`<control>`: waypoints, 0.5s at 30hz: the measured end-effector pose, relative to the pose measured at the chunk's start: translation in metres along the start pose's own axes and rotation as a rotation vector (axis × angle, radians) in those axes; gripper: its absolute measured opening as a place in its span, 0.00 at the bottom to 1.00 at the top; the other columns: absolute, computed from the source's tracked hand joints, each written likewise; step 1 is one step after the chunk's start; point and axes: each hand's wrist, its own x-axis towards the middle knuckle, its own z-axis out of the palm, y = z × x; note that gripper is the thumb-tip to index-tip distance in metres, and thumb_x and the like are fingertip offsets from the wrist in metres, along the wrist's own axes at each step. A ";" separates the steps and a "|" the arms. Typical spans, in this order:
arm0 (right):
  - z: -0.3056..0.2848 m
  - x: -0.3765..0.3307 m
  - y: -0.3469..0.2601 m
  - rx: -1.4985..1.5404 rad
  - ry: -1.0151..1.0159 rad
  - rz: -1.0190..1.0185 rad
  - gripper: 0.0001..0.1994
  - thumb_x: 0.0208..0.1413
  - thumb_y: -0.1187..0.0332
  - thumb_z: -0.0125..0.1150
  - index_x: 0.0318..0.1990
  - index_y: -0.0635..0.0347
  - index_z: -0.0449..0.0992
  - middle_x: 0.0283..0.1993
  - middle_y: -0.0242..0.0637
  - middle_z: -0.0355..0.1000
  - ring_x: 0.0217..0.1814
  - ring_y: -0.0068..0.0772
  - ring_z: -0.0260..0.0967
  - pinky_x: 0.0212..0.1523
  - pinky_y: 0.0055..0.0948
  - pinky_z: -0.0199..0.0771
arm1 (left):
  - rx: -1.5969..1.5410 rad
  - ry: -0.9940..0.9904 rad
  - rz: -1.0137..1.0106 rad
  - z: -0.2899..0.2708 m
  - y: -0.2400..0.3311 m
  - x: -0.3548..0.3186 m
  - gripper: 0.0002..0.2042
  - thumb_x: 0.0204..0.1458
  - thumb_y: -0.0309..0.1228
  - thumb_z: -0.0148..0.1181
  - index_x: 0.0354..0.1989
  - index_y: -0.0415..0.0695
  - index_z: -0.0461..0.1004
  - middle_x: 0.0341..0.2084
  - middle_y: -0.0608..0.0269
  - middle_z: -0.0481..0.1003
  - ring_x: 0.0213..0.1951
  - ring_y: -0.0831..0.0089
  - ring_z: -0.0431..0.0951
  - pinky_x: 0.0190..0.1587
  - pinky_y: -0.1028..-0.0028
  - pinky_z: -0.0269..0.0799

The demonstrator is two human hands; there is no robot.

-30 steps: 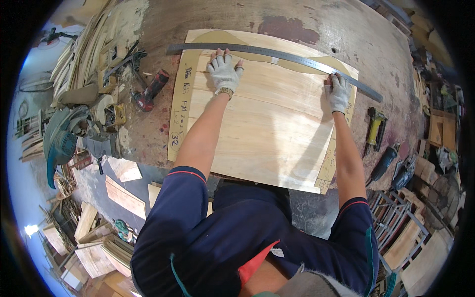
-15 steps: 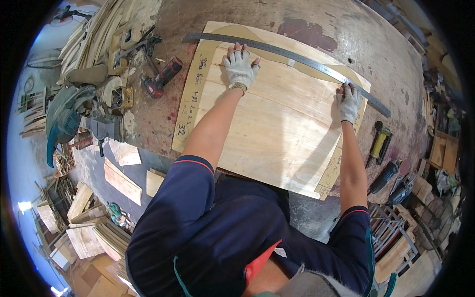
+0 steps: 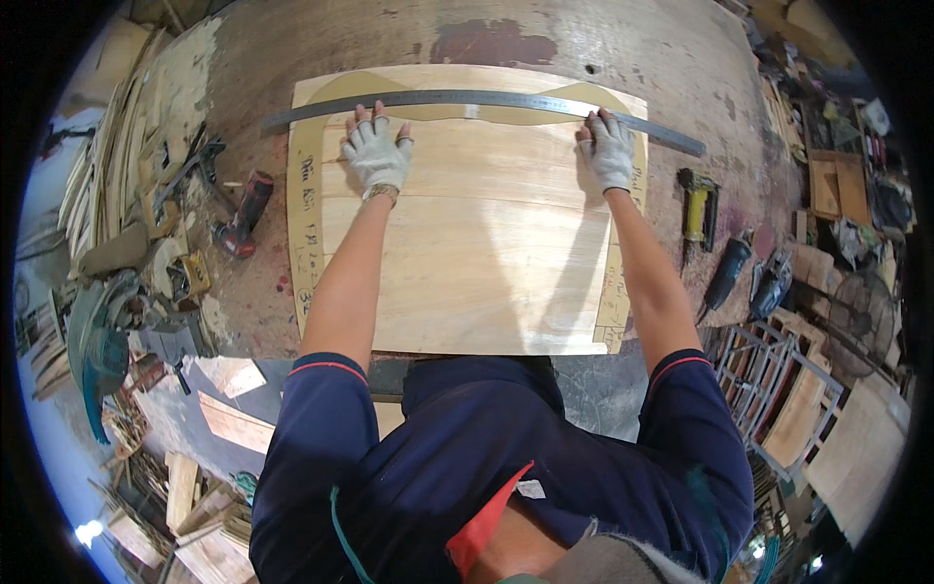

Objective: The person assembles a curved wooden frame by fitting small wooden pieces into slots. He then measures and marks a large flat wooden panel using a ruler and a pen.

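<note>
A large pale plywood panel (image 3: 477, 243) lies flat on the worn workbench (image 3: 603, 39), with a darker curved template shape along its far and side edges. A long grey metal ruler (image 3: 486, 99) stretches across the panel's far edge. My left hand (image 3: 377, 151), in a white fingerless glove, presses flat on the panel just below the ruler, fingers spread and touching it. On the right, my gloved right hand (image 3: 611, 148) rests on the panel with its fingertips against the ruler.
A yellow nail gun (image 3: 697, 206) and dark power tools (image 3: 739, 273) lie right of the panel. A red-and-black tool (image 3: 243, 212) sits to its left, beside stacked wood strips (image 3: 117, 165). Offcuts (image 3: 229, 375) lie on the floor, and a metal frame (image 3: 778, 389) stands at the lower right.
The view has swung so the panel sits more squarely ahead. Both hands have stayed on the panel near the ruler; the right hand has moved up to the ruler's edge.
</note>
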 end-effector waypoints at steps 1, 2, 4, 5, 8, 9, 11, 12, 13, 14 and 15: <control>-0.001 0.000 0.000 -0.013 -0.001 -0.003 0.20 0.59 0.56 0.60 0.57 0.51 0.78 0.63 0.40 0.71 0.65 0.46 0.66 0.61 0.47 0.63 | 0.010 -0.006 0.004 0.000 0.000 0.000 0.35 0.61 0.61 0.46 0.74 0.57 0.57 0.75 0.57 0.53 0.74 0.52 0.52 0.69 0.45 0.48; -0.001 0.001 -0.001 -0.022 -0.001 -0.001 0.20 0.59 0.55 0.59 0.56 0.50 0.78 0.63 0.39 0.71 0.64 0.45 0.66 0.61 0.47 0.63 | 0.026 -0.007 0.007 0.001 0.000 0.000 0.35 0.61 0.61 0.46 0.74 0.58 0.57 0.75 0.57 0.53 0.74 0.52 0.52 0.69 0.45 0.48; -0.001 0.002 0.000 -0.041 0.021 -0.014 0.19 0.59 0.56 0.60 0.55 0.49 0.79 0.61 0.37 0.73 0.61 0.42 0.68 0.59 0.45 0.64 | 0.033 -0.047 0.002 0.001 -0.001 0.000 0.35 0.61 0.61 0.46 0.74 0.59 0.57 0.75 0.56 0.52 0.74 0.52 0.52 0.69 0.44 0.48; 0.000 0.002 0.000 -0.039 0.018 -0.008 0.19 0.59 0.56 0.60 0.55 0.49 0.79 0.61 0.37 0.73 0.61 0.42 0.68 0.59 0.45 0.64 | 0.023 -0.015 0.011 0.001 -0.001 0.000 0.35 0.61 0.61 0.46 0.74 0.59 0.57 0.74 0.56 0.53 0.74 0.51 0.52 0.69 0.44 0.48; 0.001 0.003 0.001 -0.014 -0.017 0.021 0.19 0.58 0.57 0.60 0.55 0.50 0.79 0.61 0.38 0.73 0.62 0.44 0.67 0.60 0.46 0.64 | 0.011 -0.013 0.017 0.003 -0.001 0.000 0.35 0.62 0.61 0.45 0.74 0.59 0.57 0.74 0.56 0.54 0.73 0.50 0.54 0.69 0.43 0.48; 0.001 0.003 0.000 -0.014 -0.002 0.017 0.19 0.58 0.57 0.59 0.55 0.50 0.79 0.61 0.39 0.72 0.63 0.45 0.67 0.61 0.46 0.63 | 0.010 -0.013 0.020 0.004 -0.001 0.000 0.35 0.62 0.61 0.44 0.74 0.59 0.57 0.74 0.56 0.54 0.73 0.50 0.53 0.69 0.43 0.47; 0.001 0.002 -0.001 -0.003 -0.013 0.035 0.19 0.58 0.57 0.59 0.55 0.51 0.79 0.62 0.41 0.72 0.64 0.47 0.66 0.62 0.47 0.63 | 0.025 0.000 0.033 0.004 -0.001 0.000 0.35 0.62 0.61 0.44 0.74 0.59 0.57 0.74 0.55 0.54 0.74 0.50 0.53 0.69 0.42 0.47; 0.001 0.000 -0.002 0.002 -0.005 0.046 0.20 0.58 0.56 0.59 0.55 0.52 0.78 0.64 0.44 0.70 0.67 0.48 0.63 0.64 0.49 0.61 | 0.045 0.011 0.037 0.004 0.000 0.000 0.35 0.62 0.61 0.45 0.74 0.59 0.57 0.74 0.55 0.54 0.74 0.50 0.53 0.69 0.42 0.47; 0.001 0.001 -0.003 0.036 -0.041 0.064 0.20 0.58 0.56 0.59 0.56 0.52 0.78 0.64 0.45 0.70 0.67 0.48 0.63 0.65 0.50 0.60 | 0.080 -0.030 0.029 0.003 -0.002 0.000 0.35 0.62 0.61 0.45 0.74 0.59 0.57 0.74 0.55 0.54 0.74 0.50 0.52 0.69 0.42 0.47; 0.001 0.000 -0.003 0.015 0.006 0.034 0.20 0.58 0.56 0.59 0.56 0.52 0.78 0.64 0.44 0.69 0.68 0.49 0.63 0.66 0.51 0.59 | 0.068 0.013 0.024 0.002 -0.003 -0.001 0.35 0.61 0.61 0.46 0.74 0.58 0.57 0.74 0.55 0.54 0.74 0.50 0.52 0.69 0.42 0.47; 0.001 0.000 -0.003 0.008 -0.016 0.044 0.20 0.58 0.55 0.60 0.56 0.52 0.77 0.65 0.43 0.69 0.68 0.49 0.63 0.65 0.51 0.60 | 0.061 0.005 0.014 0.001 -0.002 -0.001 0.36 0.61 0.61 0.46 0.74 0.58 0.57 0.74 0.54 0.54 0.74 0.50 0.52 0.69 0.43 0.47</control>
